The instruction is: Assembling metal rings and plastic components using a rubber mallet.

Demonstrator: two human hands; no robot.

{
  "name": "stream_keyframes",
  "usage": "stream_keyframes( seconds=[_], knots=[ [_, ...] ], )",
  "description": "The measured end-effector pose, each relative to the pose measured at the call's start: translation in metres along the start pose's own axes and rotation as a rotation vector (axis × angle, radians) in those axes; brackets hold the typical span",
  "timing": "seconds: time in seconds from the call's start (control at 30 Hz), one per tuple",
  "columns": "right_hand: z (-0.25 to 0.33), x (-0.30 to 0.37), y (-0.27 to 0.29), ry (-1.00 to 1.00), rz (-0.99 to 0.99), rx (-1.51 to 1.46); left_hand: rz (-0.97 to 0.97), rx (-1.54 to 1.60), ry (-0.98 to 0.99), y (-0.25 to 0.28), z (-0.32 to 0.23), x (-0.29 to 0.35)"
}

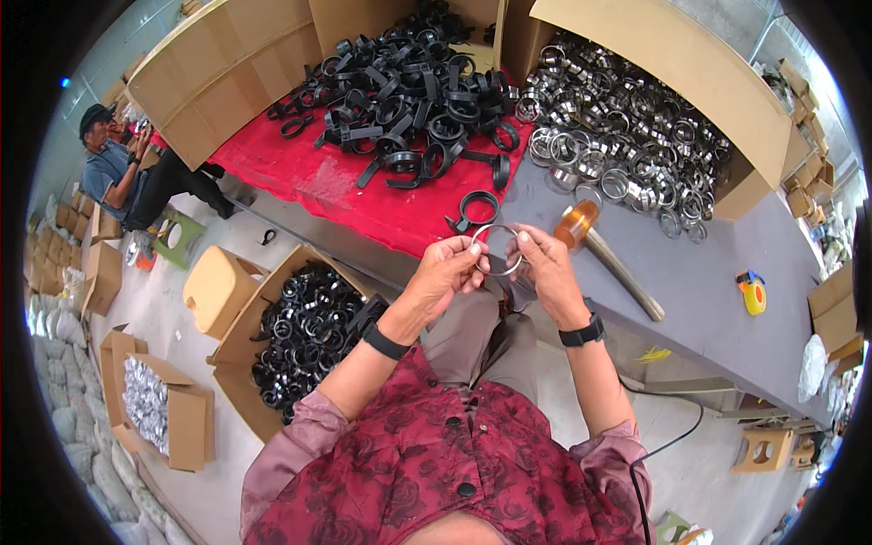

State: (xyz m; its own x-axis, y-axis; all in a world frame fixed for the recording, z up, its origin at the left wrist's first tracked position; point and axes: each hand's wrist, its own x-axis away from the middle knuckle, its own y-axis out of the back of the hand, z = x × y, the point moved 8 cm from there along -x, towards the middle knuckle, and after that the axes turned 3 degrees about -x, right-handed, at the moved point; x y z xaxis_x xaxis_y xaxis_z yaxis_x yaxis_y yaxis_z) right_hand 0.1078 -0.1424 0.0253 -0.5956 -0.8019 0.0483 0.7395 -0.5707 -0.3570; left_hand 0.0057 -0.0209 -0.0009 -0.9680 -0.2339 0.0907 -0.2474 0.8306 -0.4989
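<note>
Between my two hands I hold up a thin shiny metal ring at the table's near edge. My left hand pinches its left side, and my right hand grips the right side with thumb and fingers. Just beyond the ring lies a black plastic ring with a tab on the red cloth. Close to my right hand rests a mallet with an amber head and a pale handle. A big heap of black plastic rings covers the cloth farther back, and a pile of metal rings spreads at the back right.
Cardboard walls enclose both piles. A yellow tape measure lies on the grey tabletop. Below left stand an open carton of ringed black parts, a beige jug and a smaller carton. Another person sits far left.
</note>
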Motion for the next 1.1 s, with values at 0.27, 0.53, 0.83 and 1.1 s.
stream_keyframes(
  seconds=[0.27, 0.53, 0.83, 1.1],
  knots=[
    [0.041, 0.049, -0.054, 0.483, -0.135, 0.985, 0.045, 0.390, 0.121, 0.001, 0.034, 0.017],
    [0.026, 0.057, -0.040, 0.492, -0.113, 1.218, -0.062, 0.067, 0.114, 0.002, 0.042, 0.031],
    [0.010, 0.073, 0.009, 0.374, -0.297, 0.994, -0.172, -1.726, -0.927, -0.027, -0.035, -0.004],
    [0.009, 0.077, 0.013, 0.361, -0.317, 0.895, -0.205, -1.970, -0.719, 0.034, -0.027, -0.060]
  ],
)
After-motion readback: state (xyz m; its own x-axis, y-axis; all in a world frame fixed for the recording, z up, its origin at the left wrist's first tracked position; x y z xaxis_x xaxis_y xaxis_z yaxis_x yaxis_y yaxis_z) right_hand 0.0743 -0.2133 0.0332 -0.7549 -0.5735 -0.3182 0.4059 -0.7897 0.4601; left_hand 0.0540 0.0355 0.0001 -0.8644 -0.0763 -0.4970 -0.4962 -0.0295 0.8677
